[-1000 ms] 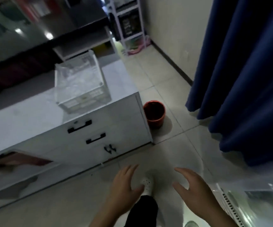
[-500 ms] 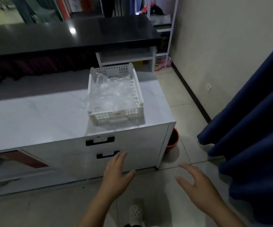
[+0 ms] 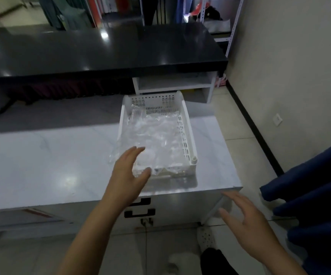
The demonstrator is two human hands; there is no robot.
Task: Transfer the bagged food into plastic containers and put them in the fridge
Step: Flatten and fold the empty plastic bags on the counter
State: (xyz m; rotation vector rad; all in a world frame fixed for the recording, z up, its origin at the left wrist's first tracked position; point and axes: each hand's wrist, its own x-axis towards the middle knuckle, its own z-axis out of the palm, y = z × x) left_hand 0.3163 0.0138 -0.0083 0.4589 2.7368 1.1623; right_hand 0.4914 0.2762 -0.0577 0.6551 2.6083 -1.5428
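A white perforated plastic basket [image 3: 189, 139] stands on the white marble-look counter [image 3: 41, 155], near its right end. Crumpled clear plastic bags [image 3: 154, 135] fill the basket and spill over its near left corner. My left hand [image 3: 129, 173] reaches out over the counter's front edge, fingers straight, its fingertips at the basket's near left corner over the plastic. My right hand [image 3: 246, 221] hangs lower, in front of the counter's right front corner, fingers spread and holding nothing. No food or rigid containers can be made out inside the bags.
The counter has two black drawer handles [image 3: 140, 212] below its front edge. Behind it runs a long black table [image 3: 101, 50] with a white shelf unit [image 3: 172, 86] beneath. A dark blue curtain [image 3: 315, 195] hangs at the right. White shoes [image 3: 206, 237] stand on the tiled floor.
The view has come closer to the counter and tilted up. My left hand rose from in front of the drawers to the basket's near corner. My right hand moved up toward the counter's corner.
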